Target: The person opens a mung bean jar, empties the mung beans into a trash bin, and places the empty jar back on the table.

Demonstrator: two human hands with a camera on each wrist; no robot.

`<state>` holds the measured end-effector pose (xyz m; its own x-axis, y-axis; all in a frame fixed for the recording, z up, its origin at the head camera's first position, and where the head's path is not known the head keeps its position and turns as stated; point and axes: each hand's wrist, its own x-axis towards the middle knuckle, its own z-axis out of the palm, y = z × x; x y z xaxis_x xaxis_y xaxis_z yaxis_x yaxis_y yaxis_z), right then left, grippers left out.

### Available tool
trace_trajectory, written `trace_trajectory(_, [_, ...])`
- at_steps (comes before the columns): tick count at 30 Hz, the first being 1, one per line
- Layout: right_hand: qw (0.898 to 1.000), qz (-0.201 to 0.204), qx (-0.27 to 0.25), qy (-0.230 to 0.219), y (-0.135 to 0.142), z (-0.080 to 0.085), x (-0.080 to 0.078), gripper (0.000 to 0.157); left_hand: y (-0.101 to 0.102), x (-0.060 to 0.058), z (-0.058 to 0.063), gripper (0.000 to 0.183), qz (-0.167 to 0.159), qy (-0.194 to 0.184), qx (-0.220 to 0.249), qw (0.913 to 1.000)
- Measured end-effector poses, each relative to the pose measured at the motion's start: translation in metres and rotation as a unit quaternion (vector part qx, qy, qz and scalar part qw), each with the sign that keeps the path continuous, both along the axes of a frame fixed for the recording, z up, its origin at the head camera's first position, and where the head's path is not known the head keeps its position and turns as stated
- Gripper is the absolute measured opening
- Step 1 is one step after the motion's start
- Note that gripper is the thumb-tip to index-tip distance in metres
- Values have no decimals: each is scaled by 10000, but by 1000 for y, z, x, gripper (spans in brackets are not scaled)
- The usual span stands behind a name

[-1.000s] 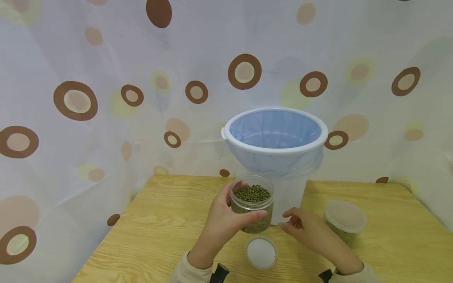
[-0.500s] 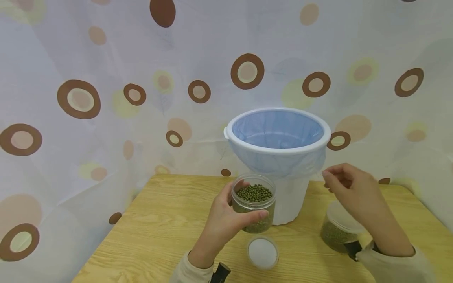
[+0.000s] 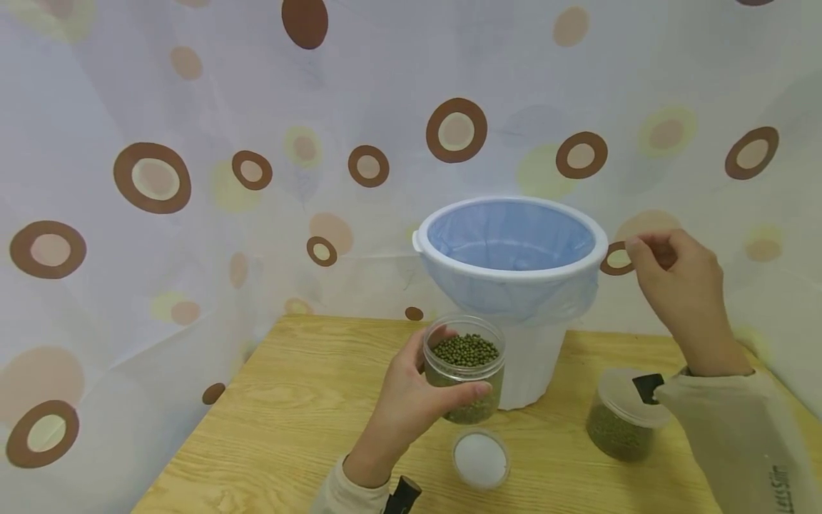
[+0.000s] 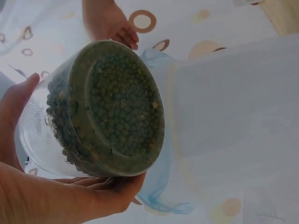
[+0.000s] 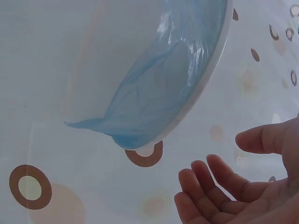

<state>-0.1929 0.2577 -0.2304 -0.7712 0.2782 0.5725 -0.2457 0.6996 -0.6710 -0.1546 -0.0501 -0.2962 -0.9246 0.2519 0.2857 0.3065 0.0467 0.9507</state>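
Note:
My left hand [image 3: 401, 396] grips a clear plastic jar [image 3: 472, 373] from its left side, thumb across the front, in front of the trash can. The jar is uncovered, tilted slightly and partly filled with green mung beans [image 3: 465, 350]. In the left wrist view the jar's base [image 4: 121, 107] faces the camera, beans showing through. My right hand [image 3: 687, 285] is raised to the right of the trash can [image 3: 529, 360], level with its rim and apart from it. The right wrist view shows the right hand's fingers [image 5: 229, 179] loosely bent, with nothing between them and the thumb.
A blue bag [image 3: 514, 296] lines the trash can, folded over under its white rim. A round lid [image 3: 480, 460] lies on the wooden table [image 3: 308, 400] below the held jar. Another jar [image 3: 619, 428], lidded and holding green beans, stands at right under the right sleeve.
My right hand has risen and moved right, from beside the held jar to the height of the trash can's rim. The left hand keeps holding the jar in nearly the same place.

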Motion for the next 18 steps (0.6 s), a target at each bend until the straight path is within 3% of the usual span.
trace_trajectory(5, [9986, 114, -55, -509, 9, 9, -24, 53, 2, 0, 1, 71, -15, -14, -22, 10000])
trace_trajectory(11, [9919, 606, -281, -1084, 14, 14, -61, 66, -1, 0, 2, 72, 33, 55, -56, 10000])
trace_trajectory(15, [9830, 1035, -402, -1465, 14, 16, -81, 70, -3, 2, 3, 72, 58, 92, -29, 9999])
trace_trajectory(18, [9700, 1365, -544, -1935, 15, 17, -91, 74, -3, 3, 4, 71, 51, 111, 16, 9999])
